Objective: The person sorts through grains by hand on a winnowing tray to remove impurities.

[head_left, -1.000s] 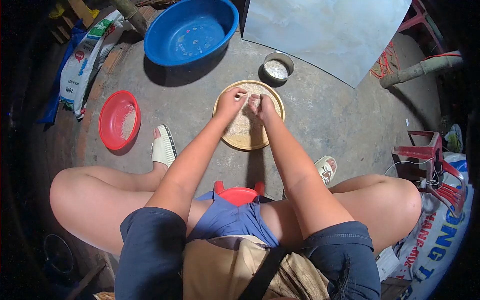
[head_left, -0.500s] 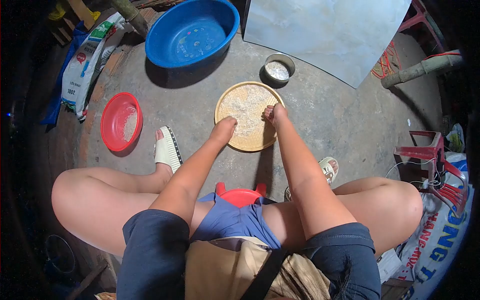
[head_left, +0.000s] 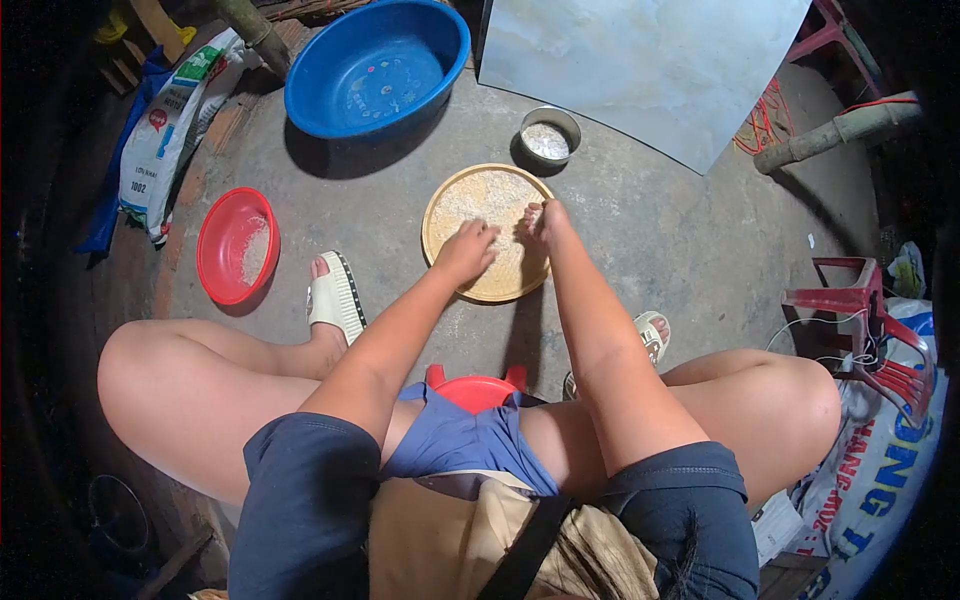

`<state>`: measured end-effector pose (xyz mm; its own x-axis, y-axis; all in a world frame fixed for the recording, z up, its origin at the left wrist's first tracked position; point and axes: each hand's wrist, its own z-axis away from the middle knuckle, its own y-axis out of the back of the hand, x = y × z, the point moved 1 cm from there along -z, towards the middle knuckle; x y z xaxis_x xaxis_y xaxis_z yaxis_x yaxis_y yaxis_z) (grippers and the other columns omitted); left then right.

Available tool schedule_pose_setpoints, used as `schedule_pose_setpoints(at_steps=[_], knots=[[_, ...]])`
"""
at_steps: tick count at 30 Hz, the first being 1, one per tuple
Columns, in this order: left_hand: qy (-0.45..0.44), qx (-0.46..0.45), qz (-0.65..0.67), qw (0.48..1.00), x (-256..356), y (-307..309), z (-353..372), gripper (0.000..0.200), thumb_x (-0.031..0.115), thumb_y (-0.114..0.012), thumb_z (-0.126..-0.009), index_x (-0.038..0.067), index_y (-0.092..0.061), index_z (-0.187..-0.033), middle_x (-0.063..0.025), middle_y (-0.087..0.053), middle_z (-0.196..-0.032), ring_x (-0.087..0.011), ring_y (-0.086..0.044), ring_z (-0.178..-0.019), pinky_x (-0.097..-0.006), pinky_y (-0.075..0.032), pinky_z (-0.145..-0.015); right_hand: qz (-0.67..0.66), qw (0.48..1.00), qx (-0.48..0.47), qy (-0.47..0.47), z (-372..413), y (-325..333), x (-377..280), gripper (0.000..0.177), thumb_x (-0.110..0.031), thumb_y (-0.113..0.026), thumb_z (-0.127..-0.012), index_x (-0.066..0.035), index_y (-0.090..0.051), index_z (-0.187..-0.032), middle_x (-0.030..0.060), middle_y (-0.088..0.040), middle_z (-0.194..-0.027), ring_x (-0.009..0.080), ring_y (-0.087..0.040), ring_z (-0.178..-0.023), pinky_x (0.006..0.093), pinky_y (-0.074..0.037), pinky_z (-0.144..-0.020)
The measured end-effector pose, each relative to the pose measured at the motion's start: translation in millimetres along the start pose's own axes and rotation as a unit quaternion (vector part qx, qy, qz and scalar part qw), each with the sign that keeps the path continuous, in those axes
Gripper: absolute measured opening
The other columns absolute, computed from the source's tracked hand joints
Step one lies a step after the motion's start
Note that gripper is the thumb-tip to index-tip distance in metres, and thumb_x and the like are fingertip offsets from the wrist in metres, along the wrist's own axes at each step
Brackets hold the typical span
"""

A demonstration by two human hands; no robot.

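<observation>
A round woven tray [head_left: 520, 278] lies on the floor between my feet, with pale grain spread over it. My left hand [head_left: 468, 250] is over the tray's lower left part, its fingers apart and touching the grain. At the right side of the tray is my right hand [head_left: 541, 219], with its fingers curled; whether it holds any grain is too small to tell. Just behind the tray stands a metal bowl [head_left: 546, 141] with whitish grain in it. On the left, a red basin [head_left: 225, 246] holds some more pale grain.
A large blue basin [head_left: 378, 80] stands at the back left beside a printed sack [head_left: 160, 150]. A glossy panel [head_left: 640, 70] lies at the back. On the right are a bamboo pole [head_left: 840, 135] and a dark red plastic stool [head_left: 840, 298].
My left hand has moved inward over the tray and its fingers have opened. My right hand stays near the tray's right side, its fingers slightly looser. The view has shifted a little.
</observation>
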<state>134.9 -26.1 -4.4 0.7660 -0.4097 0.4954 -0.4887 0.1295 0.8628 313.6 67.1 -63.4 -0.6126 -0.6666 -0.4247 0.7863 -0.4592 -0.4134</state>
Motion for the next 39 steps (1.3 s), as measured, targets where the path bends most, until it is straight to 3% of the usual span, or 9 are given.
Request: schedule_pose_setpoints(at_steps=[4, 9, 12, 20, 22, 27, 32, 34, 39], knots=[[-0.041, -0.044, -0.030, 0.998, -19.0, -27.6, 13.1, 0.024, 0.010, -0.060, -0.075, 0.006, -0.056, -0.099, -0.0144, -0.055, -0.096, -0.0322, -0.054, -0.093, -0.0370, -0.044, -0.080, 0.000, 0.997, 0.060, 0.043, 14.0, 12.2, -8.6, 0.029, -0.015, -0.027, -0.085, 0.007, -0.043, -0.092, 0.0089, -0.044, -0.059, 0.0176, -0.044, -0.047, 0.0280, -0.037, -0.039], [0.187, -0.008, 0.205, 0.961, -6.5, 0.4, -29.2, 0.014, 0.009, -0.064, -0.074, 0.003, -0.061, -0.086, -0.0098, -0.060, -0.077, -0.0263, -0.059, -0.080, -0.0367, -0.047, -0.075, 0.017, 1.000, 0.004, -0.002, -6.6, 26.0, -1.7, 0.030, -0.015, -0.022, -0.086, 0.005, -0.044, -0.084, 0.0079, -0.044, -0.058, 0.0183, -0.045, -0.046, 0.0274, -0.040, -0.039], [0.165, -0.089, 0.319, 0.929, 3.5, 14.8, -58.6, 0.023, 0.015, -0.065, -0.074, 0.004, -0.061, -0.095, -0.0125, -0.060, -0.091, -0.0254, -0.058, -0.085, -0.0358, -0.047, -0.075, 0.004, 0.998, 0.023, -0.051, 25.5, 1.7, 3.8, 0.029, -0.015, -0.026, -0.088, 0.005, -0.047, -0.086, 0.0091, -0.047, -0.061, 0.0196, -0.048, -0.048, 0.0291, -0.045, -0.041], [0.078, 0.011, 0.059, 0.995, 13.9, -3.1, -34.2, 0.037, 0.022, -0.059, -0.079, 0.010, -0.053, -0.114, -0.0143, -0.053, -0.111, -0.0314, -0.046, -0.107, -0.0391, -0.037, -0.093, 0.033, 0.995, -0.004, -0.091, 21.3, 14.9, -9.9, 0.025, -0.020, -0.032, -0.087, -0.007, -0.046, -0.070, 0.0033, -0.045, -0.054, 0.0157, -0.043, -0.043, 0.0255, -0.037, -0.035], [-0.046, -0.055, -0.009, 0.997, 18.7, -15.5, -10.3, 0.030, 0.019, -0.058, -0.078, 0.007, -0.054, -0.105, -0.0140, -0.053, -0.105, -0.0316, -0.046, -0.104, -0.0398, -0.040, -0.088, 0.021, 0.997, -0.040, -0.063, 15.5, 31.0, -17.3, 0.025, -0.017, -0.031, -0.085, -0.011, -0.038, -0.062, 0.0010, -0.038, -0.048, 0.0128, -0.035, -0.039, 0.0242, -0.029, -0.034], [-0.027, -0.086, 0.060, 0.994, 7.3, -38.9, 2.8, 0.017, 0.013, -0.056, -0.077, 0.003, -0.054, -0.091, -0.0167, -0.053, -0.092, -0.0331, -0.050, -0.092, -0.0399, -0.044, -0.079, 0.072, 0.995, 0.062, -0.009, 16.4, 25.9, -13.6, 0.027, -0.015, -0.030, -0.084, -0.013, -0.033, -0.057, -0.0005, -0.033, -0.046, 0.0124, -0.031, -0.037, 0.0244, -0.027, -0.035], [0.166, -0.004, 0.158, 0.973, 2.9, -11.4, -35.4, 0.010, 0.007, -0.060, -0.072, 0.001, -0.057, -0.080, -0.0176, -0.056, -0.087, -0.0306, -0.056, -0.084, -0.0370, -0.045, -0.075, 0.055, 0.996, -0.011, -0.065, 21.7, 12.8, 3.0, 0.026, -0.015, -0.028, -0.085, -0.013, -0.031, -0.059, 0.0004, -0.033, -0.048, 0.0119, -0.032, -0.040, 0.0254, -0.025, -0.035], [0.159, 0.021, 0.203, 0.966, 6.6, 0.4, -52.7, 0.014, 0.009, -0.063, -0.072, 0.001, -0.059, -0.082, -0.0163, -0.057, -0.087, -0.0283, -0.058, -0.080, -0.0355, -0.046, -0.072, 0.028, 0.997, 0.015, -0.074, 25.4, 3.7, 8.7, 0.027, -0.017, -0.028, -0.089, -0.002, -0.048, -0.080, 0.0098, -0.052, -0.064, 0.0202, -0.053, -0.051, 0.0313, -0.049, -0.044], [0.084, 0.041, 0.190, 0.977, 22.4, 3.0, -68.1, 0.020, 0.012, -0.065, -0.074, 0.004, -0.061, -0.091, -0.0131, -0.056, -0.093, -0.0249, -0.058, -0.084, -0.0337, -0.047, -0.073, 0.029, 0.997, -0.049, -0.046, 6.4, -8.1, 14.0, 0.028, -0.017, -0.031, -0.088, 0.005, -0.041, -0.103, 0.0165, -0.048, -0.085, 0.0250, -0.055, -0.060, 0.0346, -0.054, -0.050]])
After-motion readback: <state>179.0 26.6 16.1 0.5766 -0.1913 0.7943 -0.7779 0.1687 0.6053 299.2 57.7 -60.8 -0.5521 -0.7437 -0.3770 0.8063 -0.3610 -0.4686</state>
